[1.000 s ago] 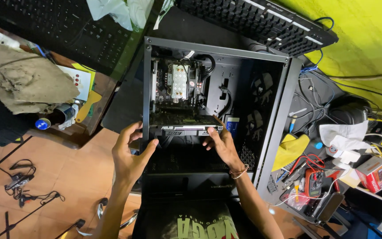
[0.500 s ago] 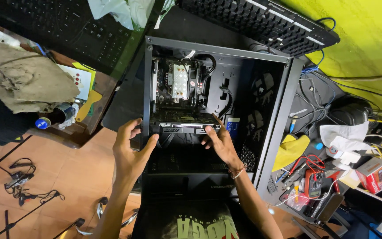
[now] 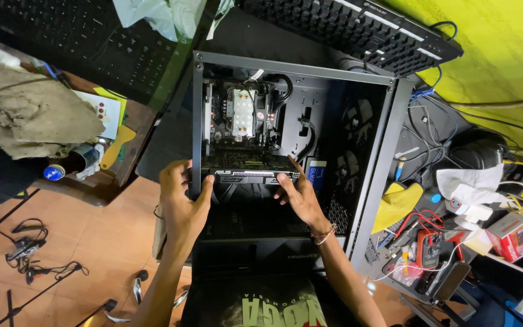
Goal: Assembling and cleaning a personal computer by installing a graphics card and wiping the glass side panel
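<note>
An open black computer case [image 3: 370, 181] stands in front of me with its side off. Inside, a black graphics card [image 3: 246, 170] lies across the board below a silver finned cooler [image 3: 243, 112]. My left hand [image 3: 181, 197] grips the card's left end at the case's rear frame. My right hand [image 3: 298, 194] holds the card's right end, fingers pressed along its edge.
A black keyboard [image 3: 358, 27] rests on top of the case. A wooden table [image 3: 125, 166] at the left carries a dirty cloth [image 3: 31, 118], a bottle and papers. Cables lie on the orange floor [image 3: 25, 254]. Tools, a red meter [image 3: 428, 248] and a small red box [image 3: 513, 233] clutter the right.
Both hands have pushed the graphics card a little further up into the case, toward the board.
</note>
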